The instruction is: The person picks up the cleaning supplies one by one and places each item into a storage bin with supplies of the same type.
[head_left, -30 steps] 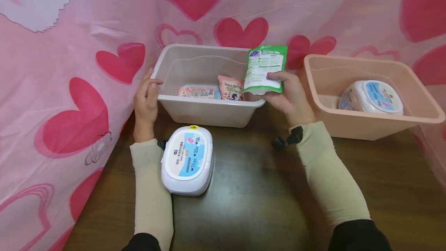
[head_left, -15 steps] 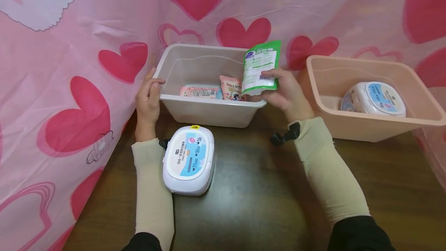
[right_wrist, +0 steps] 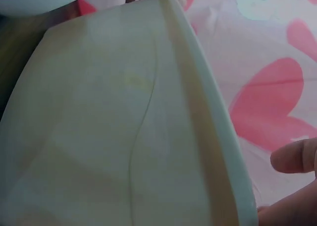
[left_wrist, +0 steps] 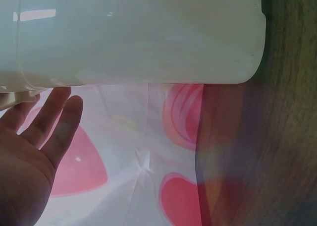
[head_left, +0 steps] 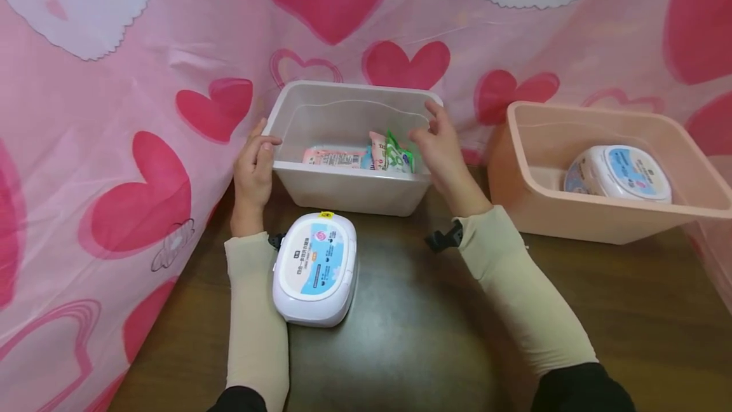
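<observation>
My left hand point(head_left: 251, 173) grips the left rim of a grey plastic bin point(head_left: 354, 192), with a finger hooked over the edge. Seen from the left wrist, several fingers point(left_wrist: 63, 129) lie against the bin's outer side, under the rim. At the right rim my right hand point(head_left: 445, 151) is held with its fingers spread, nothing in them. A green packet point(head_left: 398, 156) lies in the bin, leaning by an upright pink packet point(head_left: 377, 145). Beside them lies a flat pink packet point(head_left: 332, 157). The bin's front wall hides their lower parts.
A white lidded tub point(head_left: 314, 269) with a blue label stands on the brown table point(head_left: 412, 310) in front of the bin, close by the left forearm. To the right is a peach bin point(head_left: 572, 215) with a similar white tub point(head_left: 635, 173) inside. Pink heart-patterned cloth point(head_left: 211, 37) hangs behind.
The green packet has left my right hand and now lies in the grey bin. That hand has moved slightly left, its fingers spread. My left hand keeps its hold on the rim.
</observation>
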Action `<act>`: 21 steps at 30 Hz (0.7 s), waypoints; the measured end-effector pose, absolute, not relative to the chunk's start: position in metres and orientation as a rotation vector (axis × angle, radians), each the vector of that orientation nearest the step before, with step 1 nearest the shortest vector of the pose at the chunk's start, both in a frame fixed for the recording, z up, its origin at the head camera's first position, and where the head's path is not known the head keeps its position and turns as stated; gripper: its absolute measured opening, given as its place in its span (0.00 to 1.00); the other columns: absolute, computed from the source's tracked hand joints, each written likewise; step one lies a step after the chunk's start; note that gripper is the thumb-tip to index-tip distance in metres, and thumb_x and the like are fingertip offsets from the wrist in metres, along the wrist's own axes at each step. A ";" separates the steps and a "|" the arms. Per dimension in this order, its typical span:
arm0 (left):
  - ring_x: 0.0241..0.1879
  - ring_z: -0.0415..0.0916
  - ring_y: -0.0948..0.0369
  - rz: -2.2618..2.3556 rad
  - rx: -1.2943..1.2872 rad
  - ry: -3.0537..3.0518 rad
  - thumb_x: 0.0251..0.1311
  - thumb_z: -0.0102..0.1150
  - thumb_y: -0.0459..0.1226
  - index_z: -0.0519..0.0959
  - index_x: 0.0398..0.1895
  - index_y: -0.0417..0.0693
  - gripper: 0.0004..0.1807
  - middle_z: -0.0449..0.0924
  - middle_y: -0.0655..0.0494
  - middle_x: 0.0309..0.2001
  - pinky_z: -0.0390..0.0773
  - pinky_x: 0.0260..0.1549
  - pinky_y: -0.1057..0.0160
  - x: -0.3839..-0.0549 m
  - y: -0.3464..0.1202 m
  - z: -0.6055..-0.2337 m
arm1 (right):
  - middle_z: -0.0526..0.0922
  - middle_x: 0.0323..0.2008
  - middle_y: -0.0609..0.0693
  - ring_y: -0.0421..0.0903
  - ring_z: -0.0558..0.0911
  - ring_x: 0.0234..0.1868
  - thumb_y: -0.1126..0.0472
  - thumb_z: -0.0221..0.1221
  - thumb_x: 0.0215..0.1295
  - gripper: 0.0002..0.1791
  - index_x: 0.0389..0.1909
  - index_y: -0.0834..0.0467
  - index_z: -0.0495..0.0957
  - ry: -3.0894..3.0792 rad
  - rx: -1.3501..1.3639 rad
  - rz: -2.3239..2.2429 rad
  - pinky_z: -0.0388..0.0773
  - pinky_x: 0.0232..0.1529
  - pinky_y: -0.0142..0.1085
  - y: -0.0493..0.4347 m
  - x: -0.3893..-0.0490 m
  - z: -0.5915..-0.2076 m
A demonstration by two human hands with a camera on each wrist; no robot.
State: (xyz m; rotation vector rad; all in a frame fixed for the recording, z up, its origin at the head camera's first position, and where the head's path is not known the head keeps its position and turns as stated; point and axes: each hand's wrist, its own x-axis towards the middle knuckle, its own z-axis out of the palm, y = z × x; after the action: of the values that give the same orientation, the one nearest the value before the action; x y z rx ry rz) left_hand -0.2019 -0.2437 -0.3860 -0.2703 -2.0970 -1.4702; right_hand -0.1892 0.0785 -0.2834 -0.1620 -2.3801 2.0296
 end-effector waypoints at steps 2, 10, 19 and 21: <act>0.72 0.61 0.63 -1.467 -0.275 -2.094 0.71 0.50 0.48 0.82 0.48 0.40 0.21 0.68 0.60 0.72 0.61 0.69 0.58 -0.202 -0.242 -0.386 | 0.62 0.74 0.56 0.54 0.66 0.71 0.67 0.55 0.69 0.38 0.79 0.51 0.56 -2.376 -0.104 2.030 0.65 0.69 0.48 0.084 -0.185 -0.285; 0.72 0.61 0.63 -1.480 -0.253 -2.122 0.71 0.50 0.48 0.82 0.49 0.41 0.21 0.66 0.61 0.73 0.61 0.69 0.57 -0.201 -0.243 -0.383 | 0.77 0.59 0.60 0.53 0.81 0.55 0.65 0.54 0.72 0.26 0.70 0.58 0.69 -2.457 0.173 1.952 0.78 0.57 0.45 0.121 -0.169 -0.277; 0.73 0.59 0.61 -1.514 -0.238 -2.121 0.72 0.50 0.48 0.81 0.49 0.39 0.21 0.65 0.61 0.73 0.58 0.70 0.56 -0.200 -0.244 -0.385 | 0.81 0.54 0.59 0.54 0.82 0.50 0.62 0.56 0.73 0.23 0.67 0.59 0.72 -2.845 0.508 1.367 0.81 0.53 0.46 0.173 -0.149 -0.257; 0.73 0.59 0.60 -1.526 -0.223 -2.124 0.72 0.50 0.48 0.80 0.50 0.38 0.22 0.65 0.61 0.74 0.57 0.71 0.55 -0.199 -0.244 -0.386 | 0.80 0.56 0.57 0.55 0.81 0.53 0.61 0.56 0.73 0.22 0.66 0.58 0.73 -2.953 0.563 1.151 0.79 0.54 0.51 0.185 -0.144 -0.252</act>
State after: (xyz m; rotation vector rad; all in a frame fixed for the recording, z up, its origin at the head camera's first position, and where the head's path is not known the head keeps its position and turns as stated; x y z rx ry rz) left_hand -0.1989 -0.2436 -0.3863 -0.2230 -2.1238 -1.5264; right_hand -0.1443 0.1847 -0.2521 0.5625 -2.9534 1.1510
